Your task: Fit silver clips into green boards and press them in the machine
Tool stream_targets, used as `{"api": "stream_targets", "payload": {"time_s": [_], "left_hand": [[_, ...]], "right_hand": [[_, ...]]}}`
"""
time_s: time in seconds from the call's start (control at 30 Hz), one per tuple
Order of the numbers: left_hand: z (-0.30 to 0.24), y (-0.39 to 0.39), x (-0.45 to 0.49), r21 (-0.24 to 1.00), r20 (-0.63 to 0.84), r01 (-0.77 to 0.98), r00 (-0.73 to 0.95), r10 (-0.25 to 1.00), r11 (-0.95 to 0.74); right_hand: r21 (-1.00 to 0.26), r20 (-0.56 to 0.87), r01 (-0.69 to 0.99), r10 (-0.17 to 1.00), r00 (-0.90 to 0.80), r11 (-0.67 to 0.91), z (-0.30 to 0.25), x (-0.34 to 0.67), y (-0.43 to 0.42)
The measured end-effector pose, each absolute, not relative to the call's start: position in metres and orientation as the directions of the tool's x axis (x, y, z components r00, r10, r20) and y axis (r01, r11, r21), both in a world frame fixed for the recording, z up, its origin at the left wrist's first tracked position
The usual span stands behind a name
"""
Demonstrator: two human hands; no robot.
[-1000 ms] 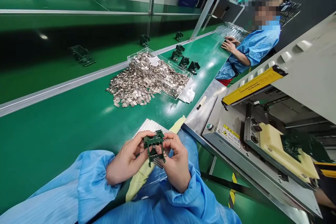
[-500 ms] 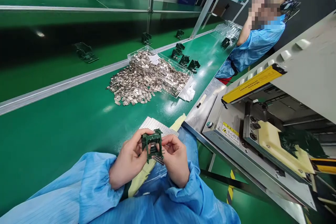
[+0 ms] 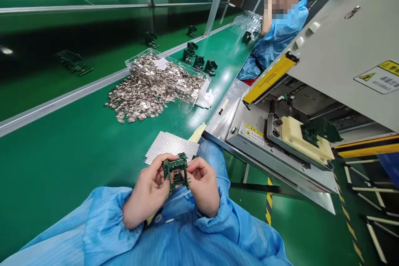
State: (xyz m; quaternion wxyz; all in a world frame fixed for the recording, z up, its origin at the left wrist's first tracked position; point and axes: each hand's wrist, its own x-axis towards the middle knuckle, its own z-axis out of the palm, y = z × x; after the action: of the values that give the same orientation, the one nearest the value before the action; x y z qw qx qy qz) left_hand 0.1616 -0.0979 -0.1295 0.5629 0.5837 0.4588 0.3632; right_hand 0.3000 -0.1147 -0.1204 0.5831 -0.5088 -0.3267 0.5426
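A dark green plastic frame (image 3: 176,171), boxy with an open middle, is held up in front of my body. My left hand (image 3: 149,189) grips its left side, fingers and thumb closed around it. At its right edge my right hand (image 3: 204,187) pinches with thumb and forefinger; whether a small part is also between those fingertips I cannot make out. Just beyond the frame lies a silvery sheet of small rectangular pieces (image 3: 171,145) on the green table (image 3: 68,145), beside a strip of yellow cloth (image 3: 197,132).
A heap of small metal plates (image 3: 137,95) spills from a clear tray (image 3: 201,91). Several green frames (image 3: 198,62) stand behind it. To the right is a press machine (image 3: 249,133) with a cream fixture (image 3: 307,137) and a pen (image 3: 223,106) alongside. A co-worker (image 3: 280,37) sits farther back.
The view has swung to the right, showing more of the machine. Both hands keep hold of the green frame, with little change in their grip.
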Motion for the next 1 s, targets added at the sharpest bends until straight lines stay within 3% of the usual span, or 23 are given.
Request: {"api": "stream_targets", "payload": {"time_s": [0.13, 0.27, 0.37, 0.7, 0.87, 1.0], "left_hand": [[-0.128, -0.091, 0.158, 0.984, -0.047, 0.176, 0.358, 0.933, -0.018], [-0.119, -0.061, 0.158, 0.985, 0.063, 0.141, 0.217, 0.974, -0.095], [-0.119, -0.035, 0.172, 0.988, 0.113, 0.081, 0.198, 0.974, -0.131], [-0.150, -0.015, 0.199, 0.985, 0.102, 0.105, 0.301, 0.948, -0.139], [-0.148, -0.014, 0.197, 0.985, 0.073, 0.134, 0.277, 0.958, -0.113], [-0.149, -0.013, 0.198, 0.985, 0.045, 0.149, 0.263, 0.964, -0.087]], "right_hand": [[-0.956, -0.154, -0.277, 0.969, 0.193, -0.096, -0.132, 0.322, -0.126], [-0.970, -0.203, -0.184, 0.941, 0.272, -0.156, -0.158, 0.348, -0.120], [-0.972, -0.222, -0.123, 0.951, 0.216, -0.200, -0.178, 0.351, -0.102], [-0.998, -0.035, -0.064, 0.966, 0.257, -0.020, -0.199, 0.327, -0.081], [-0.981, 0.093, 0.191, 0.957, 0.277, 0.040, -0.219, 0.331, -0.089], [-0.927, 0.017, 0.374, 0.989, 0.146, -0.039, -0.238, 0.341, -0.090]]}}
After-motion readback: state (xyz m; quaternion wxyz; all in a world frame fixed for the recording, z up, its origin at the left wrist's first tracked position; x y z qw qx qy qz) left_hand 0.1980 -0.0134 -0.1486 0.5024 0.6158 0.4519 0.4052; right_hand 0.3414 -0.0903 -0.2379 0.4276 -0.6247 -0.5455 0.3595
